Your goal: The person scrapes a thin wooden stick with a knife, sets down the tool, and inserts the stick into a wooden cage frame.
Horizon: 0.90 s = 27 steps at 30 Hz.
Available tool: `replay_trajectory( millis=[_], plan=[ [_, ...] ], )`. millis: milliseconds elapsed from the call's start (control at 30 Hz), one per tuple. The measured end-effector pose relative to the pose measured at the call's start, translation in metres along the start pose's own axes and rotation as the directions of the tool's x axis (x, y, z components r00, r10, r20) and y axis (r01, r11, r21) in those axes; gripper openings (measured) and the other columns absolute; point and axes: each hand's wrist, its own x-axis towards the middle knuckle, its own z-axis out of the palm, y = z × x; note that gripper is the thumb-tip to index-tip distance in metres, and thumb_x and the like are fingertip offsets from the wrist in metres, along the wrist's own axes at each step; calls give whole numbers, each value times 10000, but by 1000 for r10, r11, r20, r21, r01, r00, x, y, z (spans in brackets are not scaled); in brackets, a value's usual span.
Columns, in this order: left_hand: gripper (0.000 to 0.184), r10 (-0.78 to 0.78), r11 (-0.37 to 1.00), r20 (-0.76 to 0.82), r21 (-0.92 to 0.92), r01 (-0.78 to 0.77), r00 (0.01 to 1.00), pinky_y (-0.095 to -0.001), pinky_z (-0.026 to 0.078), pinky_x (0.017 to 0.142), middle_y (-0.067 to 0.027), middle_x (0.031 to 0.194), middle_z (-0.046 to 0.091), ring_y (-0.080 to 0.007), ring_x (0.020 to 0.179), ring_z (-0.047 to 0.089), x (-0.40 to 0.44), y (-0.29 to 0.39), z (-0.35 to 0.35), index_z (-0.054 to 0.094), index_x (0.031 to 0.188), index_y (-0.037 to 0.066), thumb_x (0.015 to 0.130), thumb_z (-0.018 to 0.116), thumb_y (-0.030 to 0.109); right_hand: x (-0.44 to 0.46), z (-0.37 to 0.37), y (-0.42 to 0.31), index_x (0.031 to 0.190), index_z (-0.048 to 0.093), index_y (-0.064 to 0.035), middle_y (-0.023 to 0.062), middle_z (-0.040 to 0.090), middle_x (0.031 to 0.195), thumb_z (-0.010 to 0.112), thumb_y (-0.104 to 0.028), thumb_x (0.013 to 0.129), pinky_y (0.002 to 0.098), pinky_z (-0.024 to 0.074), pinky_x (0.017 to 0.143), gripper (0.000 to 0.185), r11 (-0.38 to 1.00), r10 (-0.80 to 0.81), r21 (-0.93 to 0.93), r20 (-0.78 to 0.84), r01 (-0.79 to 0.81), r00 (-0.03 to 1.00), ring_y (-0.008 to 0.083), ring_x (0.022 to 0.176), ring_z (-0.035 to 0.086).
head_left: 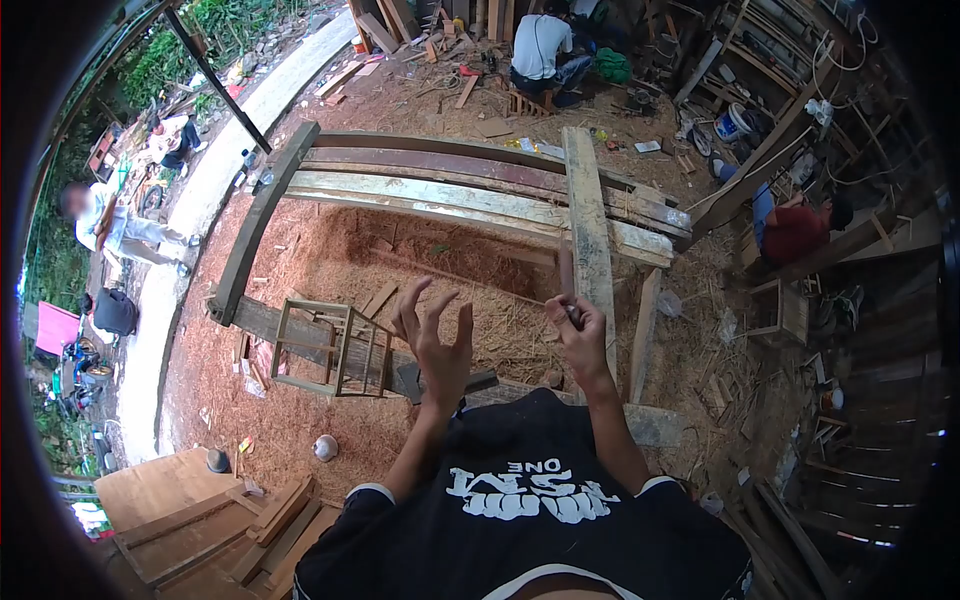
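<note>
My left hand [438,350] is raised with its fingers spread and curved, and nothing is in it. Just below it, partly hidden by the wrist, a dark flat piece [408,382] lies on a plank. My right hand [582,335] is closed around the lower end of a slim brown strip [566,268] that points away from me; its exact kind is unclear. Behind that hand runs a weathered upright board [589,205]. To the left of my left hand stands a small open wooden frame [340,345], made of thin sticks.
Long planks [430,190] lie across two beams ahead, over sawdust-covered ground. A wooden box [778,315] is at right. Boards [270,530] are stacked at lower left. One person [541,50] sits at the back, another [800,235] at right, and several others are along the path.
</note>
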Motion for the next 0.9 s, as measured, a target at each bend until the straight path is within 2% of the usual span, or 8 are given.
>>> replay_trajectory(
  millis=[67, 167, 200, 333, 433, 567, 733, 900],
  plan=[
    [260, -114, 972, 0, -204, 112, 993, -359, 428, 953, -98, 1287, 583, -246, 1215, 510, -7, 3, 7, 679, 1161, 75, 924, 718, 177, -2, 7, -1, 913, 649, -66, -88, 451, 619, 716, -268, 956, 218, 274, 451, 218, 989, 28, 145, -64, -18, 998, 12, 504, 369],
    [284, -375, 692, 468, -433, 578, 800, -308, 476, 869, -98, 1183, 653, -192, 1090, 597, -14, -4, 27, 676, 1199, 64, 946, 699, 193, -3, 17, 2, 900, 628, -91, -84, 441, 608, 709, -270, 959, 226, 270, 435, 206, 957, 81, 287, -93, -51, 992, 31, 473, 369],
    [292, -384, 640, 468, -486, 595, 796, -298, 492, 854, -90, 1104, 698, -144, 987, 644, -16, 3, 35, 669, 1216, 40, 968, 676, 194, -3, 21, 4, 895, 620, -97, -80, 443, 607, 707, -271, 960, 229, 267, 429, 206, 944, 99, 323, -91, -65, 991, 37, 464, 365],
    [292, -369, 416, 571, -604, 680, 733, -280, 484, 932, -85, 1131, 694, -119, 1056, 619, -12, 20, 48, 646, 1220, -24, 1015, 613, 181, -9, 35, 10, 865, 613, -124, -84, 430, 606, 696, -278, 967, 229, 268, 428, 203, 882, 212, 434, -16, -184, 977, 37, 455, 354],
    [269, -379, 353, 631, -578, 736, 677, -273, 480, 931, -76, 1117, 697, -116, 1051, 616, -14, 17, 53, 654, 1200, -14, 1007, 625, 170, -15, 46, 14, 800, 602, -149, -103, 403, 599, 682, -299, 977, 236, 254, 425, 245, 807, 299, 530, 14, -261, 954, 27, 460, 337],
    [232, -371, 343, 583, -637, 690, 723, -242, 508, 796, -61, 1023, 711, -104, 915, 644, -13, 18, 54, 665, 1135, -4, 1004, 633, 186, -20, 51, 5, 789, 574, -154, -107, 393, 605, 674, -326, 981, 228, 264, 429, 277, 768, 338, 558, 62, -313, 939, 23, 470, 343],
    [191, -320, 336, 523, -717, 611, 790, -246, 516, 732, -77, 957, 700, -116, 867, 657, -5, 13, 50, 605, 1089, 9, 1034, 579, 191, -13, 41, 7, 917, 607, -100, -87, 416, 638, 653, -372, 986, 223, 303, 456, 284, 914, 177, 374, -22, -156, 984, 32, 501, 373],
    [174, -286, 264, 629, -673, 691, 723, -250, 473, 626, -36, 833, 618, -96, 723, 586, 3, 11, 35, 559, 1086, 19, 1054, 535, 189, -6, 24, 0, 922, 583, -80, -70, 441, 695, 623, -420, 998, 217, 318, 504, 350, 988, -15, 154, -2, 15, 1000, 31, 580, 396]
  ],
)
